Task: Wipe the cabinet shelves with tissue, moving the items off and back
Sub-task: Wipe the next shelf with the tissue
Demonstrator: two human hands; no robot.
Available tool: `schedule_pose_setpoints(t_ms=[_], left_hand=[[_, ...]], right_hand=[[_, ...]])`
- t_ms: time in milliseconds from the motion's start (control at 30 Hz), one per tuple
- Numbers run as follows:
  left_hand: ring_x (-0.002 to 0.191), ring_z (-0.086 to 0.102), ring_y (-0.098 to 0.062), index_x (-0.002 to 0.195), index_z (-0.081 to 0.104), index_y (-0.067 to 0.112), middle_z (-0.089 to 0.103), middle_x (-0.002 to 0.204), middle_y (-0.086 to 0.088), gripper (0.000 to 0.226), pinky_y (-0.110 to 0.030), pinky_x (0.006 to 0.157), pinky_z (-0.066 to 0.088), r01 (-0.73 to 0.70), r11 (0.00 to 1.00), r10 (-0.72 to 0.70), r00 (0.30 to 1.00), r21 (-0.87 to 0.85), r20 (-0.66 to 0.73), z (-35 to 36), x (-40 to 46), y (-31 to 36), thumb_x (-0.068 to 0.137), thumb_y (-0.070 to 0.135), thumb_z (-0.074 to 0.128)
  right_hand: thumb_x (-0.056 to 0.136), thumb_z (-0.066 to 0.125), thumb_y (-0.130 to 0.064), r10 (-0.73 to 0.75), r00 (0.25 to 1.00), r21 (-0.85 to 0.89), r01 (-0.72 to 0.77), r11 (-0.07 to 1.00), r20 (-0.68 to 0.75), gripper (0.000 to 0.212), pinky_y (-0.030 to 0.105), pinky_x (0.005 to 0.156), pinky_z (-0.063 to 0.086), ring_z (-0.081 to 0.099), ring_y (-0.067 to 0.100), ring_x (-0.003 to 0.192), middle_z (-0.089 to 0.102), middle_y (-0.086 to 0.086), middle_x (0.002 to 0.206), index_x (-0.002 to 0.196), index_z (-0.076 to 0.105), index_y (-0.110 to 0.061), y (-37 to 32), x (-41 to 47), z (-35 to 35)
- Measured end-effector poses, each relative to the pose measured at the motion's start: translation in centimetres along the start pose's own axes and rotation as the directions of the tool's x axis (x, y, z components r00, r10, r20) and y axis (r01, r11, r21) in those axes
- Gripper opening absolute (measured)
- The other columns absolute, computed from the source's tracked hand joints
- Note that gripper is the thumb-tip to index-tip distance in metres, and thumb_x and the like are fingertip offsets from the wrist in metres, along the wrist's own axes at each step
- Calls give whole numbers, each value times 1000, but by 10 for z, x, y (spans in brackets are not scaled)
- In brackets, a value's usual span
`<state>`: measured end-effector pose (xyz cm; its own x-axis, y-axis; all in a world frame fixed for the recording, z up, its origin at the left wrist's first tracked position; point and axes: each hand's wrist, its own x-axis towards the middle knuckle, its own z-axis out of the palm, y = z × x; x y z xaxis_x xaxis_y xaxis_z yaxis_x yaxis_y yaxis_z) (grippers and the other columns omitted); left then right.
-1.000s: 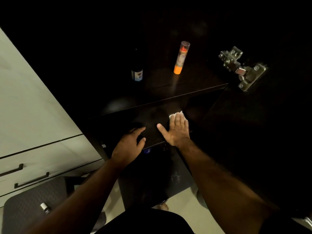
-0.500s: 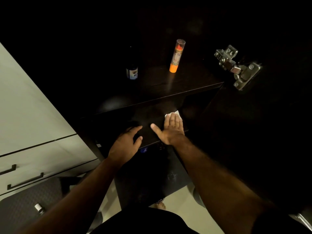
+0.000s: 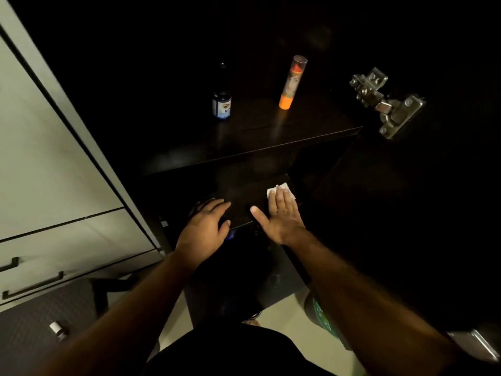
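My right hand (image 3: 283,217) lies flat, fingers together, pressing a white tissue (image 3: 282,189) onto the dark lower shelf (image 3: 244,194) near its right end. My left hand (image 3: 203,232) is curled over the left front part of the same shelf, on something dark that I cannot make out. On the upper shelf (image 3: 257,137) stand a small dark bottle with a blue label (image 3: 221,104) and a tall orange tube with a clear cap (image 3: 292,82). Both stand apart from my hands.
A metal hinge (image 3: 387,104) sticks out on the cabinet's right side. Pale drawers with black handles (image 3: 32,284) are on the left. Below them is a grey mat with a small cylinder (image 3: 57,329). A round green-patterned thing (image 3: 322,316) stands on the floor.
My right hand has shifted only slightly on the tissue, a little left and back. My left hand stays in place. The view has tilted a bit.
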<state>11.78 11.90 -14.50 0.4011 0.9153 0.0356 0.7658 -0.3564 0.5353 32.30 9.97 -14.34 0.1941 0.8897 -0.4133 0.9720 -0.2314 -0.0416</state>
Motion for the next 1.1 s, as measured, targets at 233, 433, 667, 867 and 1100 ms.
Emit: schedule_pose_setpoints(t_ms=[233,433,667,867,1100], left_hand=[[147,18,-14,146,41,23,33,156,2,53,-32,122,7,1,995,-1,1000,97,1,4,-15,-10,96,35,52],[150,2,-18,154,20,20,14,162,-3,66,-32,119,0,42,978,-57,996,202,67,7,-32,-8,98,45,44],[149,-12,-19,155,2,18,-5,163,-5,82,-38,120,3,151,969,-173,980,197,99,11,-39,-8,95,53,46],[147,-18,-22,155,-1,15,-9,163,-8,89,-38,118,-9,166,940,-173,985,297,0,26,-50,4,93,56,48],[148,-10,-26,152,2,11,-1,162,-13,93,-42,121,-2,203,921,-196,979,333,-56,41,-72,4,89,54,56]], right_hand=[[96,7,-64,103,995,-24,-103,994,-7,82,37,120,-12,-16,24,148,-13,12,161,153,-8,-6,15,11,-12],[100,17,-55,-167,985,25,168,986,-38,72,39,120,-12,-20,19,147,-17,5,161,154,-7,-15,-25,13,3],[100,16,-54,-196,979,-69,192,979,-55,68,37,119,-12,-21,13,146,-19,0,161,154,-9,-21,34,-4,5],[96,32,-53,-358,924,-64,353,933,-135,76,41,120,-8,-14,22,149,-10,6,163,155,1,-16,-9,-3,23],[78,57,-48,-359,933,-213,344,915,-37,105,43,120,-8,-20,19,147,-21,1,161,154,-11,-21,50,1,6]])
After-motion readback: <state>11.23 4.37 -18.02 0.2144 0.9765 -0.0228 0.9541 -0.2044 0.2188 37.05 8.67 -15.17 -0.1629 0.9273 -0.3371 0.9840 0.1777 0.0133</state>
